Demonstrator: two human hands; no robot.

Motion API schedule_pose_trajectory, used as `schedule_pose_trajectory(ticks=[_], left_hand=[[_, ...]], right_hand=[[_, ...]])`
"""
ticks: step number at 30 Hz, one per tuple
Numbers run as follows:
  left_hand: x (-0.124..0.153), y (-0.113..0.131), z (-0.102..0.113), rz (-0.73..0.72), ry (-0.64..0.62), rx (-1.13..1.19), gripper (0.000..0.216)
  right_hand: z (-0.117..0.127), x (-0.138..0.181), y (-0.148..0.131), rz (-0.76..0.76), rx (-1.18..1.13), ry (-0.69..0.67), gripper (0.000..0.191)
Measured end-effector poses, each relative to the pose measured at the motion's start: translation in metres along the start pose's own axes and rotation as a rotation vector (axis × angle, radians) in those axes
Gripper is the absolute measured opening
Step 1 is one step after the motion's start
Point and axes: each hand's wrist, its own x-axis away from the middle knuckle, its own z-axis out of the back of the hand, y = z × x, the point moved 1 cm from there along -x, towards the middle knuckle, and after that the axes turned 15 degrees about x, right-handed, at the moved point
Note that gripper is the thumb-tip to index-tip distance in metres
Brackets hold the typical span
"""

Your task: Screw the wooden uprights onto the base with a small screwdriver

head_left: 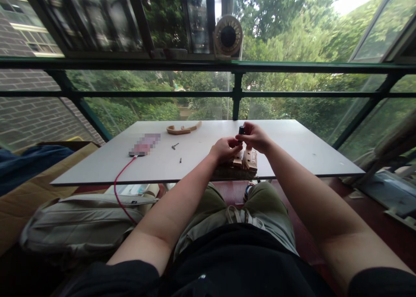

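Note:
My left hand (223,149) is closed on a small wooden assembly (246,159) that rests near the front edge of the white table (292,151). My right hand (255,136) is closed round a small black-handled tool (241,130), held upright over the wooden piece. Both hands touch above the assembly. Two small dark screws (175,146) (180,160) lie on the table to the left of my hands.
A curved wooden part (183,128) lies at the table's far edge. A phone (144,144) with a red cable (121,188) lies at the left. A grey bag (81,221) sits on the floor at the left. Green window railings (237,93) stand behind the table.

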Motion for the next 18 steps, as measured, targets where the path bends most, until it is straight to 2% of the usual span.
schedule_pose_trajectory(ticks=[4,11,18], left_hand=[[-0.0001,0.0006,0.0009,0.001,0.027,0.029,0.038],[-0.0005,-0.001,0.001,-0.007,0.005,-0.03,0.035],[-0.0005,-0.0004,-0.0022,-0.002,-0.038,-0.017,0.032]], right_hand=[[-0.0009,0.0007,-0.0042,-0.004,-0.003,0.015,0.039],[0.0009,0.0043,-0.0069,0.025,-0.155,-0.062,0.031],[-0.0001,0.0042,-0.0052,-0.024,-0.135,-0.05,0.029]])
